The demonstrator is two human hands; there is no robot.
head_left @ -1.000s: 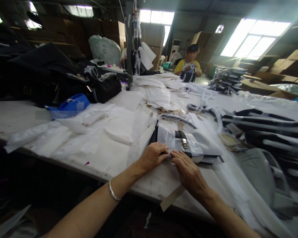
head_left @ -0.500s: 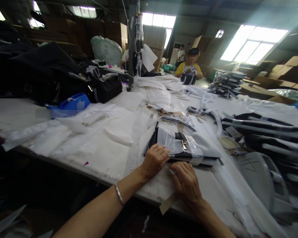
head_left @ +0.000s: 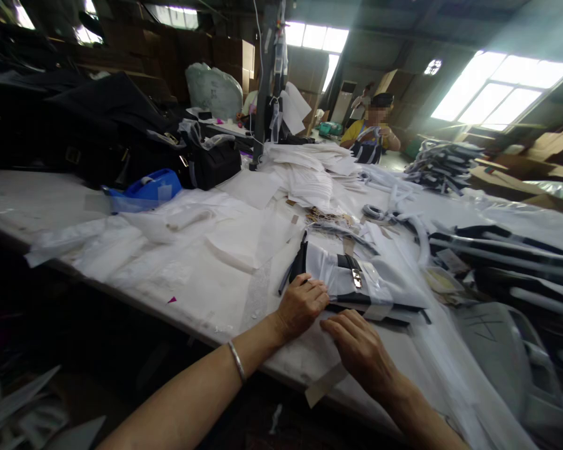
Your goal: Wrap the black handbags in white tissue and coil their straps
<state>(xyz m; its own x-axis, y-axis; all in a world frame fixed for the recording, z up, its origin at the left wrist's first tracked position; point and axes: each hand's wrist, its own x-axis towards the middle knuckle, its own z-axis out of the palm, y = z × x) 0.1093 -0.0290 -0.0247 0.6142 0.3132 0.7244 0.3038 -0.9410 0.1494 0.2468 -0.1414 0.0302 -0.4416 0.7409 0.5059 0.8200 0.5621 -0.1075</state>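
Note:
A black handbag [head_left: 304, 259] lies flat on the table in front of me, its front covered by white wrapping [head_left: 326, 257] and clear film around a shiny metal clasp [head_left: 356, 279]. My left hand [head_left: 304, 303] grips the bag's near left edge, fingers bent over the wrapping. Just to the right, by the bag's front edge, my right hand [head_left: 356, 340] is closed with its fingers curled; whatever its fingertips pinch is hidden. A beige strip [head_left: 326, 382] sticks out over the table edge below my right hand.
Plastic bags [head_left: 141, 244] and a blue tape dispenser [head_left: 145, 190] lie at left, before piled black bags [head_left: 211, 162]. White sheets [head_left: 304, 169] are stacked farther back. At right are a grey plastic container [head_left: 492, 350] and wrapped black pieces [head_left: 507, 244]. A co-worker [head_left: 356, 131] sits beyond.
The view has shifted, so the scene sits slightly farther right. My left hand stays at the bag's edge. My right hand's fingertips have moved slightly relative to the bag.

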